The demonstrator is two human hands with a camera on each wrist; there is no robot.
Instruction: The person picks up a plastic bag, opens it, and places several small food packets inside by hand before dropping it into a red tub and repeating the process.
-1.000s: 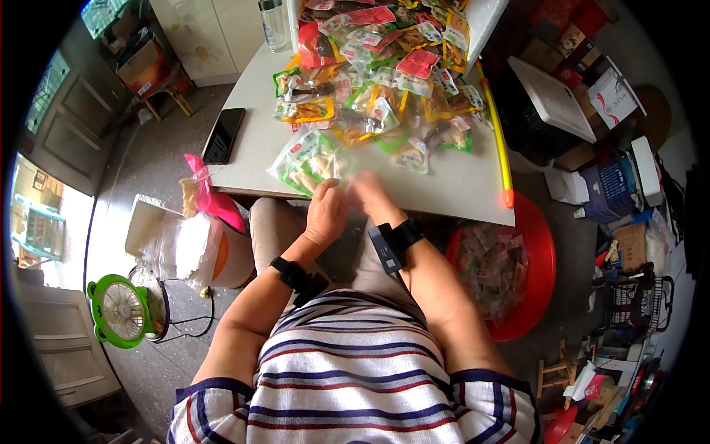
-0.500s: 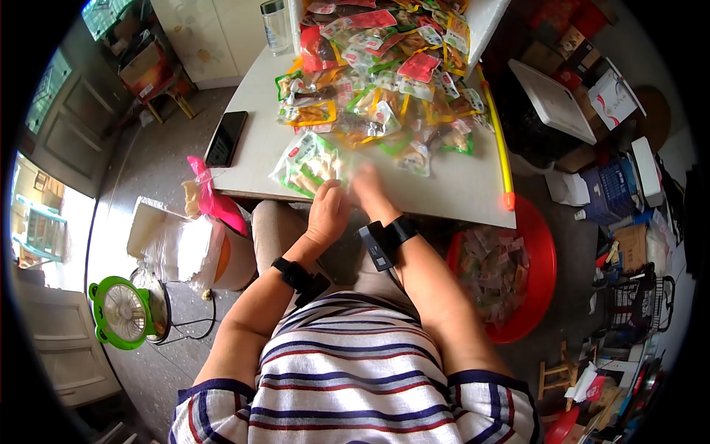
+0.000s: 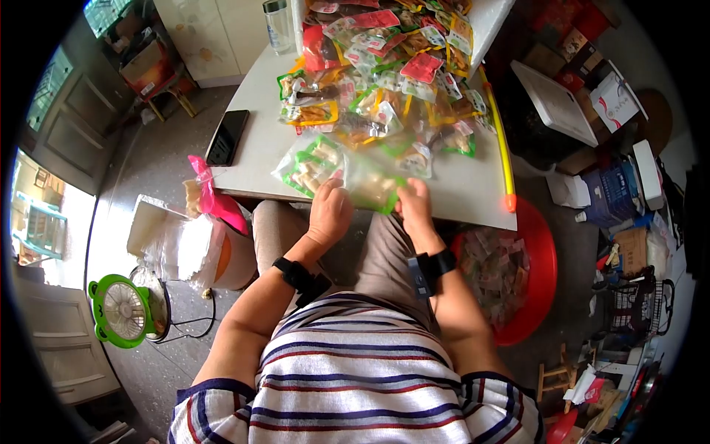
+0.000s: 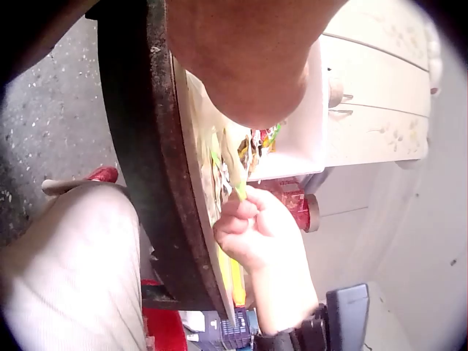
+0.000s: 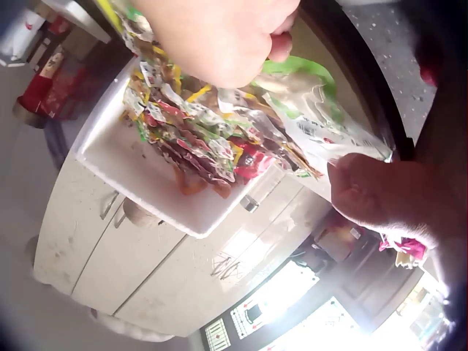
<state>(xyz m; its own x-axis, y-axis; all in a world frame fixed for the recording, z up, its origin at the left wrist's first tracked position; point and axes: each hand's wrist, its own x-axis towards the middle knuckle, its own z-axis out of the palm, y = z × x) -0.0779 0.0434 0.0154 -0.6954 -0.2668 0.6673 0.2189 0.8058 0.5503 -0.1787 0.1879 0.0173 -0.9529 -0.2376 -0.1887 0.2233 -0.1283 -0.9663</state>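
My left hand grips the near edge of a clear bag at the table's front edge. Pale pieces and green trim show through the bag. To its right, my right hand pinches the green corner of a green-edged food packet, which overlaps the bag's right side in the head view. In the left wrist view the right hand has thumb and fingers closed on a green tip. The right wrist view shows the left hand beside white, printed plastic with green trim.
Several food packets are heaped out of a white foam box across the table. A phone lies at the left, a yellow stick at the right edge. A red basin holding small packets stands below right; a glass jar is behind.
The right hand has moved right and toward the body, away from the left hand, bringing the green-edged packet with it. The left hand stays almost where it was.
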